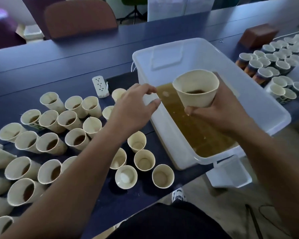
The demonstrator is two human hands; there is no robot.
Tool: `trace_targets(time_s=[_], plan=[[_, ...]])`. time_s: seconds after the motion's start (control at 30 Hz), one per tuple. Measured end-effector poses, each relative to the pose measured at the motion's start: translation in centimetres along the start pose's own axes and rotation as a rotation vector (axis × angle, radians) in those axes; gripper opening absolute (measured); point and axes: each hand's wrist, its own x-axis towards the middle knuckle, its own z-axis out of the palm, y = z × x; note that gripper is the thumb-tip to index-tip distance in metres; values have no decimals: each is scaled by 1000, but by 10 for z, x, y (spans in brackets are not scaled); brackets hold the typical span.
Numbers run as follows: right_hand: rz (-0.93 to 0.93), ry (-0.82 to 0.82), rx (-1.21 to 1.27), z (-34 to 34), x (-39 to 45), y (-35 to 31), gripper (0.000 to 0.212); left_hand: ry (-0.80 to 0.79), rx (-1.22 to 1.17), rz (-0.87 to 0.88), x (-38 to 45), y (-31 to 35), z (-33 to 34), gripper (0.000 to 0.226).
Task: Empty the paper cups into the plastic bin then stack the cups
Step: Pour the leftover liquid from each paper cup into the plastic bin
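On the left half of the dark table, a group of upright paper cups stands close together; most on the far left hold brown liquid, while the few nearest the bin look empty or nearly so. A white power strip lies on the table beyond them.

The left hand reaches forward over the cups toward the left rim of the plastic bin. Its fingers are loosely curled, thumb and forefinger apart, holding nothing; whether the fingertips touch the rim cannot be determined.

The bin is translucent white and contains a shallow layer of brown liquid.

The right hand grips the held cup around its base, fingers wrapped beneath it. This cup is above the bin, roughly upright, with a little dark liquid at its bottom.

At the far right, empty printed cups lie in rows.
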Motion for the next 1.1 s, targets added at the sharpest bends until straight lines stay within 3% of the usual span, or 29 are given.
trace_targets(time_s=[0.37,0.97,1.1], plan=[[74,-216,-345,-24,32,43,68,-194,95,-65,7,-14,32,71],[184,-297,-559,-19,40,70,67,-223,215,-78,9,-19,34,73],[136,-270,-734,-19,40,70,65,-226,215,-78,9,-19,34,72]])
